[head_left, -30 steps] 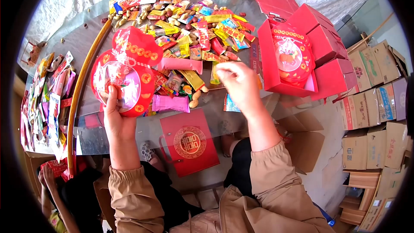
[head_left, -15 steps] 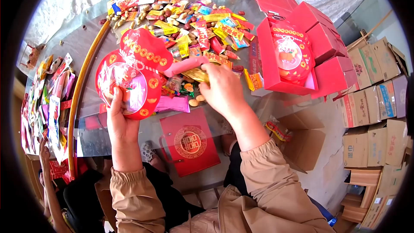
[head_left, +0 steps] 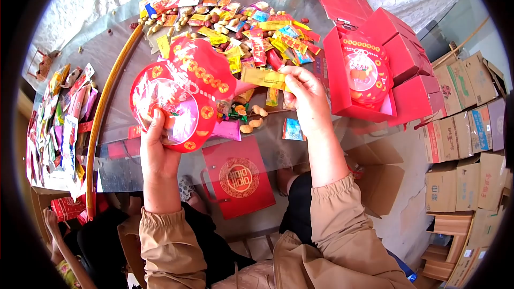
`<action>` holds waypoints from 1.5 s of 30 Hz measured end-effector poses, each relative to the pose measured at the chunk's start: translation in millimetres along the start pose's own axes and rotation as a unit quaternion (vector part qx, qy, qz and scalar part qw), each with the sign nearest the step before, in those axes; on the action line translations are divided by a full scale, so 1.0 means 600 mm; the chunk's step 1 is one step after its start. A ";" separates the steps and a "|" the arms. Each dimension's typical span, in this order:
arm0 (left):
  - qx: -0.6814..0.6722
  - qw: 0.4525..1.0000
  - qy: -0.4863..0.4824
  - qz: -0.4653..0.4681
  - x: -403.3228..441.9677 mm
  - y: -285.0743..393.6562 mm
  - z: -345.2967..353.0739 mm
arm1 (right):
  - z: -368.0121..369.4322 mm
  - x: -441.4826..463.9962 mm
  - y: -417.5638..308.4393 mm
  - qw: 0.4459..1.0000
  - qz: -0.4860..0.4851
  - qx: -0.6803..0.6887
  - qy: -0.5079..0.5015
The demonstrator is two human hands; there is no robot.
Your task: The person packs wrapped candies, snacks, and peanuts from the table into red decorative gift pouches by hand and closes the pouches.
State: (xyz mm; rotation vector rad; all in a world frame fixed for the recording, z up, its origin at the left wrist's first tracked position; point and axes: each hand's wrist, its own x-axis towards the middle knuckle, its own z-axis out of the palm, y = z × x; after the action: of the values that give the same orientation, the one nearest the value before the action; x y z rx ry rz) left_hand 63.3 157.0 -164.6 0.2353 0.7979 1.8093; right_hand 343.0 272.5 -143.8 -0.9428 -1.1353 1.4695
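A red candy pouch [head_left: 176, 93], printed with gold coins and fitted with a round clear window, is gripped by my left hand [head_left: 160, 152], thumb on its front. Pink and white contents show through the window. To the right, my right hand [head_left: 308, 99] pinches a flat yellow packet [head_left: 263, 78] between thumb and fingers. Its left end is close to the pouch's edge, with a pink strip [head_left: 242, 88] showing just beneath. Around and behind them lie peanuts [head_left: 260, 111], a pink packet [head_left: 227, 130], a blue packet [head_left: 293, 129] and a heap of wrapped sweets [head_left: 257, 37] on the glass table.
An open red box [head_left: 337, 69] with a similar pouch inside stands right, beside several red boxes [head_left: 404, 53]. A yellow curved rod [head_left: 110, 91] divides off packets [head_left: 67, 112] at left. A red gift bag [head_left: 238, 176] is below; cartons [head_left: 471, 123] line the right. Another person's arm [head_left: 67, 246] shows lower left.
My right hand has moved right, now showing the yellow packet clearly in its fingers. The pink strip has slipped mostly behind the pouch. The pouch and my left hand sit slightly further right.
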 end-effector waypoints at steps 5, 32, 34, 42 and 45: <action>0.054 0.998 -0.017 -0.011 -0.007 -0.005 0.010 | -0.003 0.002 -0.003 0.998 -0.058 0.023 0.021; 0.095 0.994 -0.038 -0.030 -0.024 -0.020 0.051 | -0.009 -0.010 -0.019 0.984 -0.175 0.007 0.017; 0.099 0.994 -0.035 -0.031 -0.023 -0.020 0.051 | -0.013 -0.014 -0.020 0.990 -0.142 0.010 0.001; 0.157 0.985 -0.062 -0.047 -0.025 -0.018 0.047 | -0.004 -0.023 -0.034 0.990 -0.085 0.000 -0.108; 0.172 0.982 -0.053 -0.052 -0.032 -0.029 0.058 | 0.011 -0.023 -0.020 0.990 -0.106 -0.021 -0.095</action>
State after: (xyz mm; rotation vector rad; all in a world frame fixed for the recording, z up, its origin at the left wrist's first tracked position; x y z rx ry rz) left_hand 102.0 157.1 -144.9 0.5011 1.0250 1.5398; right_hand 342.4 258.6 -130.6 -0.6969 -1.3658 1.3858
